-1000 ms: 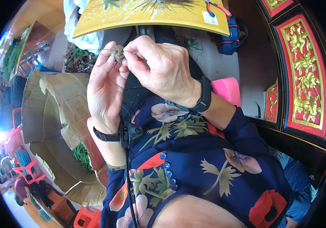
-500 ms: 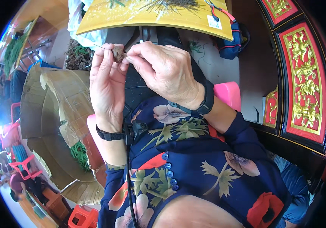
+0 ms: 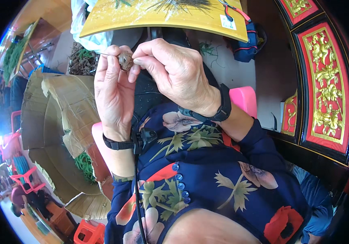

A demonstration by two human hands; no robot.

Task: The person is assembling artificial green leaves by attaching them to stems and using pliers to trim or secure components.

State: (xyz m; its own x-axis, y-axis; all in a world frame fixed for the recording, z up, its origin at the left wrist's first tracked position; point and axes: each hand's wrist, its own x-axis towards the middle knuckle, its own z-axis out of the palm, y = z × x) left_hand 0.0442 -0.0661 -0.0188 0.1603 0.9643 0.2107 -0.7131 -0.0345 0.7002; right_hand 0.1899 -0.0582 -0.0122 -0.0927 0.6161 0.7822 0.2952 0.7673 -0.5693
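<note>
Over my lap, my left hand (image 3: 114, 89) grips a small, brown, rounded pine cone (image 3: 125, 61) between thumb and fingertips. A thin dark wire (image 3: 103, 53) sticks out to the left from those same fingers. My right hand (image 3: 176, 71) comes in from the right, with thumb and forefinger pinched together at the cone's right edge. Whatever lies in that pinch is too small to make out. The other right fingers are curled in.
Ahead stands a yellow table (image 3: 117, 20) bearing thin dark wires (image 3: 182, 5) and red-handled pliers (image 3: 239, 14). At left is an open cardboard box (image 3: 44, 122) with green strands (image 3: 85, 166) inside, and behind it a pile of brown cones (image 3: 81, 61). Carved red-gold panels (image 3: 325, 81) line the right.
The cone has turned slightly and shows more of its face between my fingers. My right hand has shifted a little up and left, still pinched at the cone's edge.
</note>
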